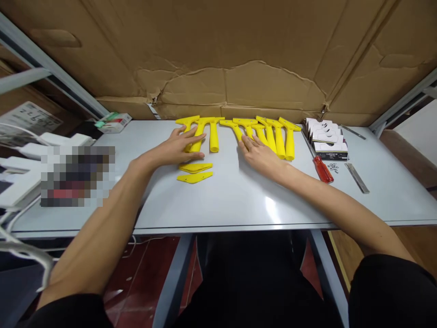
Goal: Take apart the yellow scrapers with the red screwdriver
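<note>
My left hand [172, 148] lies over the leftmost yellow scrapers, its fingers spread across their handles. Just right of it stands out another yellow scraper [214, 136], handle toward me. With fingers stretched out, my right hand [261, 157] rests on the handle ends of the scrapers [245, 122] in the middle of the row. Further right in that row are several more yellow scrapers [280, 141], lying side by side. Below my left hand is a small group of flat yellow blade covers [194, 176]. Parts of the handles are hidden under both hands.
On the right are stacked small boxes [329, 136], a red-handled screwdriver [322, 169], a pile of small screws [332, 168] and a metal blade strip [357, 177]. A small carton [114, 122] and white power adapters [23, 175] sit at left. Cardboard [239, 91] walls the back.
</note>
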`<state>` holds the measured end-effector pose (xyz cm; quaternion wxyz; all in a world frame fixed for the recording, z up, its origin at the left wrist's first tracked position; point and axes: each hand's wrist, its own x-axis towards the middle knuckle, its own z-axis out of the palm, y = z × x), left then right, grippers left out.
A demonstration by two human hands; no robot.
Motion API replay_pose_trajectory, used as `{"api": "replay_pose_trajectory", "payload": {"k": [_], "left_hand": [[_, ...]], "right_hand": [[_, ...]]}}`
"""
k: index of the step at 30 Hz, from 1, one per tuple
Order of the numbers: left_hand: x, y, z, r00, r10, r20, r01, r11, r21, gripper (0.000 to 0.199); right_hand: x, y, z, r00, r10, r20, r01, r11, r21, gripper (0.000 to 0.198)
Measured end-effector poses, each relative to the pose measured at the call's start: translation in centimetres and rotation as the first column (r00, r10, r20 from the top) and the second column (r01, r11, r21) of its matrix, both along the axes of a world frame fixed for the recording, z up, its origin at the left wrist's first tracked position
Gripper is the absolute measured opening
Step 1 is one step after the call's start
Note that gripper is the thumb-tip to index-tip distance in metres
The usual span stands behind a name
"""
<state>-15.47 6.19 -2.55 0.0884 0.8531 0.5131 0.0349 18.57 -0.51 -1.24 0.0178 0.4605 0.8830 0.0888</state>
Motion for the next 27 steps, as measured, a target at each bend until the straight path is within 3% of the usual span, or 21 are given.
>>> {"api": "replay_pose_trajectory", "payload": {"k": [8,15,20,23,27], "left_hand": [[0.7,0.4,-1.2,0.988,-0.042,0.148,0.019,0.987,0.159,0.091],[1.9,0.4,-0.6,0.978,-0.102,0.18,0.077,0.987,0.144,0.094],[2.5,0.4,-0.7,0.982,-0.073,0.175,0.054,0.992,0.11,0.096],[2.5,0.4,-0.9,0.979,-0.047,0.199,0.03,0.996,0.09,0.095],[2.3,0.3,-1.0,0.975,-0.049,0.215,0.033,0.997,0.076,0.097]], "right_hand": [[-2.2,-1.7,0.4,0.989,-0.148,-0.009,0.149,0.988,0.033,0.075],[-2.2,-0.3,-0.8,1.0,-0.007,-0.025,0.008,1.0,0.03,0.068],[-2.4,0.1,-0.9,0.998,-0.023,-0.055,0.025,0.999,0.043,0.068],[-2.5,0.2,-0.6,0.989,-0.026,-0.146,0.027,1.0,0.006,0.066],[-2.1,1.1,0.0,0.911,-0.072,-0.406,0.067,0.997,-0.027,0.059]]}}
